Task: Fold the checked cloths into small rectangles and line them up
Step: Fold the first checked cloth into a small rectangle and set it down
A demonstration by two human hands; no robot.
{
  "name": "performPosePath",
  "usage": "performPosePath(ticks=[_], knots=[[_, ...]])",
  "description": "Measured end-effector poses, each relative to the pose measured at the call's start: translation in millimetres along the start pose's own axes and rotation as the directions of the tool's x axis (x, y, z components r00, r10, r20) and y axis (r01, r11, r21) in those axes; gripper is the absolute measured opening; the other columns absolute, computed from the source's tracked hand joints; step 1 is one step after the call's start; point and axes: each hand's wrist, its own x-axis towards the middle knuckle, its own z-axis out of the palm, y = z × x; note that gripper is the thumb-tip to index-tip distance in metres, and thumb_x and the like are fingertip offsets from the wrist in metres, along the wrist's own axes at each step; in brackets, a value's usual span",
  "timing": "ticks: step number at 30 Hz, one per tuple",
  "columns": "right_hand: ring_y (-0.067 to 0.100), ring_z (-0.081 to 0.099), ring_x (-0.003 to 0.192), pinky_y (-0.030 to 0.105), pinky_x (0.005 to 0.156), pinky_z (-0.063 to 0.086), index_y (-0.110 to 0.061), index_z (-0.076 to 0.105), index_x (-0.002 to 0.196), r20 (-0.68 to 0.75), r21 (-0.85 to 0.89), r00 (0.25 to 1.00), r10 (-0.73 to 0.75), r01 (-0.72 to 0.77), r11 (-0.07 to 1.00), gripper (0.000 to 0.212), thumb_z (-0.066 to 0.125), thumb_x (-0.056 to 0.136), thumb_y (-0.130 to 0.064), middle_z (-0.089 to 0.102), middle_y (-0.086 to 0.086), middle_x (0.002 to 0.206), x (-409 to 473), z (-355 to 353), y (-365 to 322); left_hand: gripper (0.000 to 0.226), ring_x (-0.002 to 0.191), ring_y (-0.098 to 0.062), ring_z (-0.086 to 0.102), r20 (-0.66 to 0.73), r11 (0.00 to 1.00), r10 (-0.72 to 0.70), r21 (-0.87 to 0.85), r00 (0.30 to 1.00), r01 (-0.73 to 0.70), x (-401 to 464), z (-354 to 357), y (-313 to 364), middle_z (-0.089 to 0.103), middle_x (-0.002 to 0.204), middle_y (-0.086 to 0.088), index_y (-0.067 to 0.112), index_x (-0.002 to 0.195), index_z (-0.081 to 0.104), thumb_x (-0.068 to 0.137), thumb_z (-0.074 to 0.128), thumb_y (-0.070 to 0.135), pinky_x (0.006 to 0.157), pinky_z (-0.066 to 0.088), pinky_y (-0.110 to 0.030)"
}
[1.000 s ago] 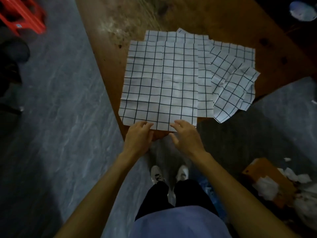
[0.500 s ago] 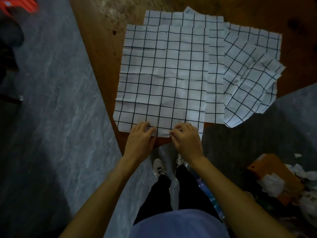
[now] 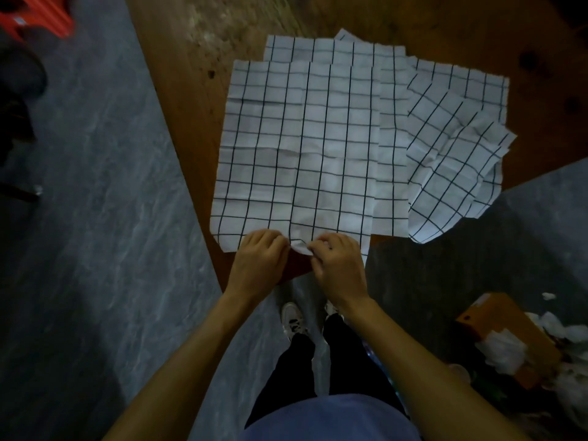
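Around your work area: floor clutter and a worn table

You have a stained wooden table [image 3: 197, 100] over grey marbled floor [image 3: 95, 249], a red plastic crate [image 3: 38, 17] far left, and an orange cardboard box [image 3: 509, 338] with crumpled white tissues [image 3: 506, 348] at your right.

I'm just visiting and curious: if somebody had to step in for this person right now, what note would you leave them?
Left hand and right hand: both pinch the near edge of the top checked cloth, which bunches slightly between them.
Cloths: the top one lies flat at the wooden table's near corner, on an overlapping pile; crumpled cloths spread to the right.
Done: no folded cloth is visible.
Left: fold every cloth into a small rectangle and line them up.
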Motion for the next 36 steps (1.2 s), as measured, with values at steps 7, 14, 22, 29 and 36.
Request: performPosePath(ticks=[7, 14, 22, 29, 36], knots=[[0.019, 0.063, 0.086, 0.032, 0.085, 0.044, -0.011, 0.068, 0.097, -0.16, 0.052, 0.987, -0.009, 0.018, 0.998, 0.029, 0.045, 0.085, -0.024, 0.069, 0.004, 0.091, 20.9, -66.1, -11.8, 0.018, 0.089, -0.03, 0.067, -0.13, 1.0, -0.007, 0.015, 0.992, 0.009, 17.1, -37.3, 10.2, 0.07, 0.095, -0.012, 0.007, 0.098, 0.066, 0.086, 0.057, 0.016, 0.083, 0.051, -0.041], [0.024, 0.067, 0.087, 0.034, 0.084, 0.047, -0.008, 0.067, 0.101, -0.274, -0.048, 0.96, -0.05, 0.038, 0.998, 0.017, 0.067, 0.084, -0.006, 0.07, 0.01, 0.092, 29.7, -121.5, 3.8, 0.018, 0.084, -0.03, 0.069, -0.305, 0.997, 0.076, 0.041, 0.949, -0.067, 31.8, -94.6, 28.4, 0.072, 0.089, -0.012, 0.006, 0.096, 0.068, 0.084, 0.057, 0.014, 0.074, 0.056, -0.04], [0.026, 0.067, 0.09, 0.038, 0.084, 0.051, -0.006, 0.067, 0.104, -0.467, -0.062, 0.873, -0.142, 0.128, 0.99, 0.022, 0.053, 0.089, -0.015, 0.071, 0.011, 0.096, 36.6, -208.1, 4.9, 0.019, 0.077, -0.03, 0.07, -0.484, 0.991, 0.09, 0.132, 0.871, -0.029, 26.2, -159.0, 69.8, 0.072, 0.086, -0.014, 0.004, 0.097, 0.068, 0.078, 0.071, 0.002, 0.065, 0.058, -0.038], [0.024, 0.067, 0.085, 0.039, 0.073, 0.057, -0.005, 0.066, 0.105, -0.616, -0.068, 0.751, -0.239, 0.251, 0.966, 0.027, 0.045, 0.097, -0.019, 0.07, 0.012, 0.097, 23.4, -277.8, 24.9, 0.018, 0.068, -0.026, 0.068, -0.618, 0.983, 0.16, 0.172, 0.77, -0.066, 18.7, -198.3, 139.5, 0.071, 0.085, -0.011, 0.006, 0.098, 0.068, 0.088, 0.055, 0.015, 0.054, 0.057, -0.034], [0.021, 0.065, 0.086, 0.037, 0.07, 0.055, -0.009, 0.065, 0.107, -0.678, -0.101, 0.677, -0.285, 0.298, 0.949, 0.034, 0.037, 0.099, -0.025, 0.069, 0.008, 0.103, 43.6, -328.4, 23.2, 0.013, 0.065, -0.023, 0.068, -0.717, 0.984, 0.16, 0.167, 0.678, -0.056, 38.7, -231.6, 161.8, 0.072, 0.087, -0.009, 0.008, 0.1, 0.069, 0.092, 0.061, 0.014, 0.054, 0.057, -0.033]])
